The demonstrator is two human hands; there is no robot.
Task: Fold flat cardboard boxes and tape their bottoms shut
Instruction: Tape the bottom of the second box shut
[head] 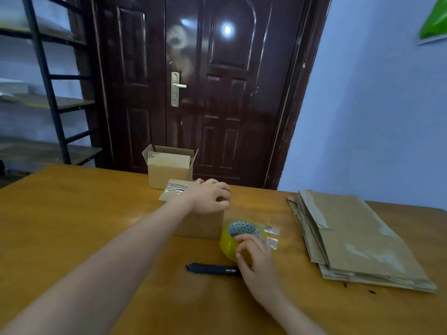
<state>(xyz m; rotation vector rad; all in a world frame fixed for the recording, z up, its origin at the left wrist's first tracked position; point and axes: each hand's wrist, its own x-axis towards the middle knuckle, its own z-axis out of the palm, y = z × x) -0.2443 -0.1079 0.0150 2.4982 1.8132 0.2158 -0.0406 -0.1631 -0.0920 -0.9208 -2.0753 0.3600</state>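
Note:
A small cardboard box (200,224) stands on the wooden table (72,213), its upper face closed and partly taped. My left hand (211,197) rests on top of it with fingers curled over the far right edge. My right hand (255,256) grips a yellow roll of clear tape (233,234) that sits just right of the box, a loose tape end sticking out to the right. A second folded box (169,169) stands open-topped behind the first. A stack of flat cardboard boxes (355,240) lies at the right.
A black utility knife (212,269) lies on the table in front of the tape roll. A dark double door (193,81) stands behind the table and a metal shelf rack (43,100) at the left.

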